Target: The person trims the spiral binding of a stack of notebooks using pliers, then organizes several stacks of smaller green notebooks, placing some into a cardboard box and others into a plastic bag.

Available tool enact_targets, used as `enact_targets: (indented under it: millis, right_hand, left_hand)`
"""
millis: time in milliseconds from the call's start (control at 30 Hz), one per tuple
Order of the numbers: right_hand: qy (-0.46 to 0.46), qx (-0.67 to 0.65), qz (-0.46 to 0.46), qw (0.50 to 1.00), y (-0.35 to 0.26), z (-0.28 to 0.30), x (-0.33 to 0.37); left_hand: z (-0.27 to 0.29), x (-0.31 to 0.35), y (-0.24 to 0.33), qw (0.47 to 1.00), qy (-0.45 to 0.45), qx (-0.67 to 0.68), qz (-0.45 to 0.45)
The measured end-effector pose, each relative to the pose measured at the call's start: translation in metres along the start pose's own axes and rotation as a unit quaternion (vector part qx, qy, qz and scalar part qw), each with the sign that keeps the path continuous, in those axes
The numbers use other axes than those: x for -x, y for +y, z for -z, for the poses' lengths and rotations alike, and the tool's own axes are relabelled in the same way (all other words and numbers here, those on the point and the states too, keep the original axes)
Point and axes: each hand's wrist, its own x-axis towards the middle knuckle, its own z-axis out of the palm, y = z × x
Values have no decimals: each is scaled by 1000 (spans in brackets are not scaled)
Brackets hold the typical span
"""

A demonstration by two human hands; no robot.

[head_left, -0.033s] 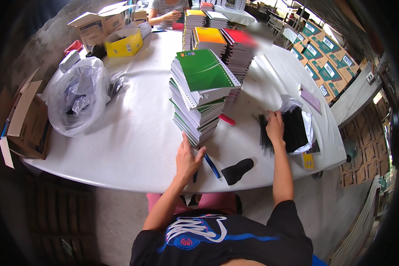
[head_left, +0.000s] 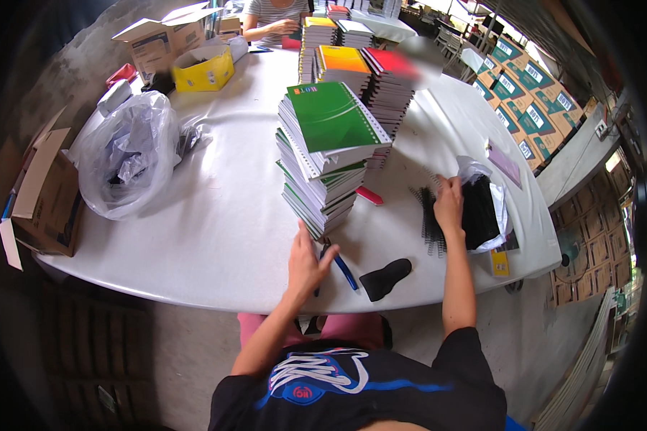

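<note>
In front of me stands a tall, uneven stack of unbound notebooks (head_left: 327, 172) with green covers and punched edges. My left hand (head_left: 309, 267) is beside its near bottom corner, fingers extended and thumb apart, holding nothing. Under and beside that hand lie blue-handled pliers (head_left: 345, 271), partly hidden. My right hand (head_left: 449, 203) pinches at a pile of black spiral binding coils (head_left: 428, 223); a thin coil pokes out by its fingertips. Against that hand is an open white plastic bag (head_left: 502, 208) full of black coils. Near the table edge lies a black, foot-shaped piece (head_left: 386, 279).
Behind the stack stand bound notebooks with yellow (head_left: 343, 57) and red (head_left: 389, 62) covers. At left are a clear plastic bag (head_left: 129, 154), cardboard boxes (head_left: 50, 179) and a yellow box (head_left: 205, 74). Another person (head_left: 277, 21) sits across the table. Cartons (head_left: 528, 93) are piled at right.
My right hand has shifted very slightly away from me among the coils. The left hand stays almost in place by the stack.
</note>
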Motion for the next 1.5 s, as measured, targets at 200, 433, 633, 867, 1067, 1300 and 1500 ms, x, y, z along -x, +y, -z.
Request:
enact_targets:
  millis: [200,433,633,867,1067,1300,1500]
  right_hand:
    - [71,-107,-24,991,-83,114,-47]
    - [-34,-172,30,984,-143,141,-14]
    - [-58,-345,-53,935,-157,144,-27]
    - [-149,-299,-12,942,-198,129,-101]
    - [-273,-432,-42,859,-190,134,-123]
    - [-213,-475,-78,850,-175,136,-133]
    - [-57,-560,-46,825,-176,183,-71]
  left_hand:
    - [-30,70,42,991,-58,-87,-81]
    - [-93,59,53,977,-116,-104,-145]
    - [-127,40,66,965,-124,64,-223]
    - [13,-4,84,892,207,73,-395]
    - [80,-74,120,885,217,-42,-409]
    - [72,-98,130,883,191,-95,-417]
    - [106,-58,130,819,324,-3,-474]
